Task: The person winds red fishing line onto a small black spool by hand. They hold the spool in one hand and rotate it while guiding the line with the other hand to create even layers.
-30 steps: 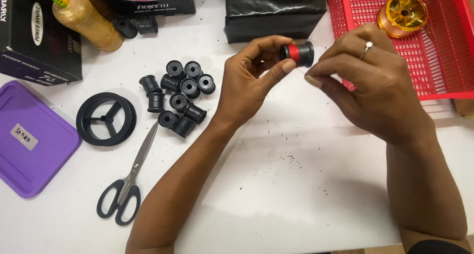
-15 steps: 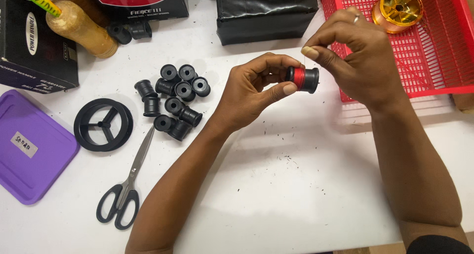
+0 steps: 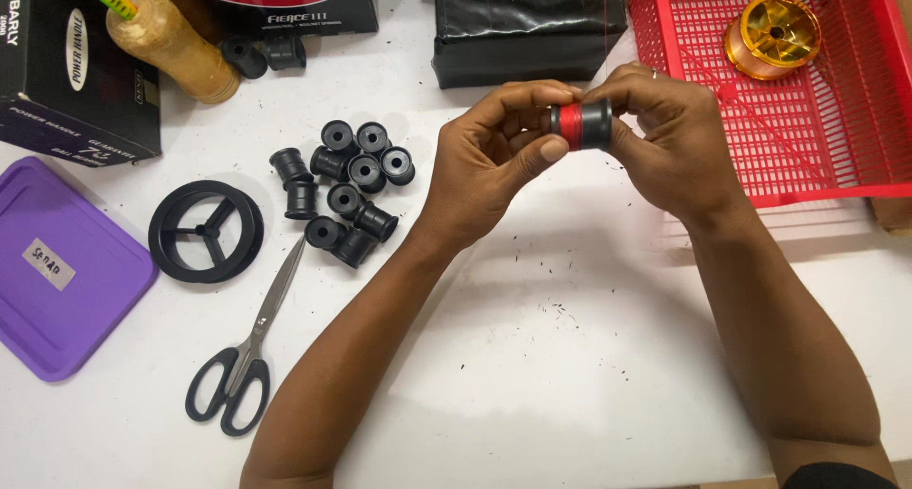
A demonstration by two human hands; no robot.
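Observation:
A small black spool with red thread wound on it (image 3: 580, 124) is held above the white table between both hands. My left hand (image 3: 489, 161) pinches its left end with thumb and fingers. My right hand (image 3: 665, 147) closes around its right end, fingers curled over the top. A thin line runs from the spool up toward the red basket (image 3: 855, 137), where a gold reel spool (image 3: 774, 35) lies.
Several empty black spools (image 3: 347, 180) lie in a cluster left of my hands. A black round wheel (image 3: 205, 230), black-handled scissors (image 3: 249, 356), a purple lid (image 3: 62, 270), a black box (image 3: 527, 23), dark cartons and a cork handle (image 3: 171, 42) surround them.
My right hand has come down from pinching the line above the spool and now grips the spool's right end. The left hand kept its hold.

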